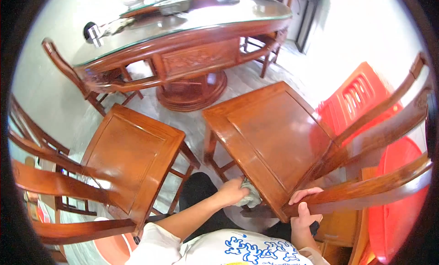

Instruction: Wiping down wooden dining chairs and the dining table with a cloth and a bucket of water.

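Note:
A greyish cloth (pixel 251 195) is bunched in my left hand (pixel 235 192), against the side edge of a wooden chair's seat (pixel 274 128). At the near corner of that seat, my right hand (pixel 303 210) grips the base of the chair's back post (pixel 356 189), thumb and fingers around it. The seat is glossy reddish-brown wood with a recessed panel. To the left stands a matching chair (pixel 127 158), apart from the first, its back towards the left rim of the view. My dark-clad knee is between the two chairs.
Ahead stands a carved wooden table (pixel 202 59) with a glass top, holding dishes and a cloth. Red plastic stools (pixel 353 97) are at the right, beside a red round item (pixel 398 196). A pink bucket (pixel 115 246) sits on the floor at lower left.

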Tool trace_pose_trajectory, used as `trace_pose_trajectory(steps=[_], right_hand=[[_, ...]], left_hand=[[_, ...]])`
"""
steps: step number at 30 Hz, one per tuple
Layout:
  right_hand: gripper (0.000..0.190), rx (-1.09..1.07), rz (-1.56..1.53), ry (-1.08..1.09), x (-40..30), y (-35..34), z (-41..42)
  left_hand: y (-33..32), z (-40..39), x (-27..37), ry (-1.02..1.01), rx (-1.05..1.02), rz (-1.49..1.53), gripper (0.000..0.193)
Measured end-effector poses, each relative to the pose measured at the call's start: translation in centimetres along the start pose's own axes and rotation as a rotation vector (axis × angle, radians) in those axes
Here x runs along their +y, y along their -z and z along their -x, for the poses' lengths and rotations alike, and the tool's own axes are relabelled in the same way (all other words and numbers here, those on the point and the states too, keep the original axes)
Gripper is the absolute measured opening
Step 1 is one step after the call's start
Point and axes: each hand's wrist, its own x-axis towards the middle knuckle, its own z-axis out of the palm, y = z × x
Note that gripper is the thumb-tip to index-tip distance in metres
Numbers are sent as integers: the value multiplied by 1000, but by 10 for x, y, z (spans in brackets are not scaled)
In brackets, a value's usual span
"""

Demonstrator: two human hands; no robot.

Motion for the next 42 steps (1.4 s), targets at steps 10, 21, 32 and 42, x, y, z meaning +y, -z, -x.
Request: trace_pose_trajectory(steps=[10, 21, 32, 42], right_hand=[[30, -109, 126, -48, 60, -30, -2], [25, -127, 204, -39, 76, -40, -13], [55, -113, 584, -58, 76, 29, 44], [80, -464, 369, -542, 86, 66, 88]], left_hand=[[14, -46, -34, 108, 130, -197, 50], [2, -14, -54, 33, -39, -353, 51], [-32, 39, -17, -134, -263, -141, 63], [-50, 32, 1, 18, -271, 442, 64]])
